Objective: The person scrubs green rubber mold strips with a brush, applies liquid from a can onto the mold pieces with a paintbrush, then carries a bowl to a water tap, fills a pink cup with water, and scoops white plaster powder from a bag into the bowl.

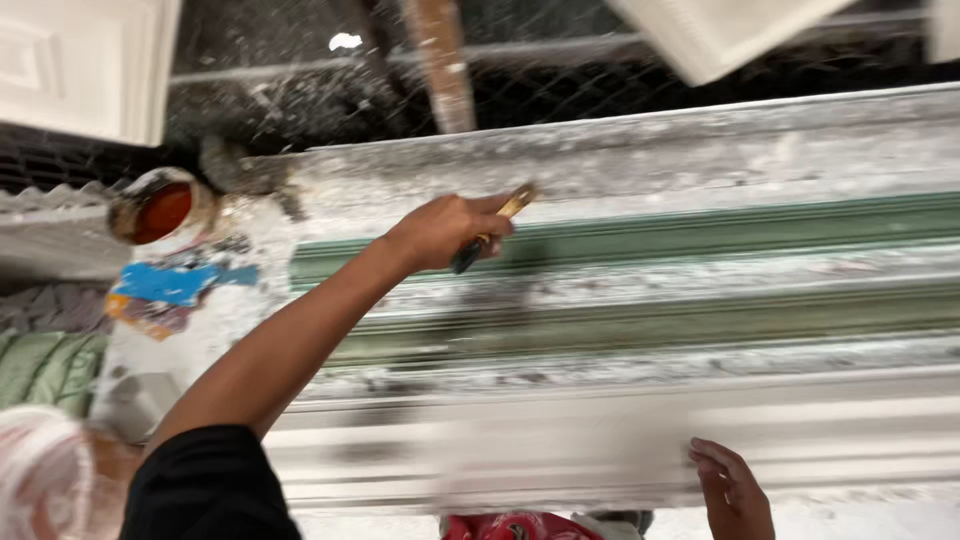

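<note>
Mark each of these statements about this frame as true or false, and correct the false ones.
1. The left hand grips a paintbrush over the long moulding. True.
2. The right hand also holds a brush. False: it holds nothing; its fingers rest on the moulding's white lower edge.
3. Green bands run along the moulding. True.
4. The paint tin stands to the right of the brush. False: it is at the left, beside the moulding's end.
5. The left arm has a black sleeve. True.
6. The moulding is entirely green. False: most of it is white or whitish, with green only in bands.
</note>
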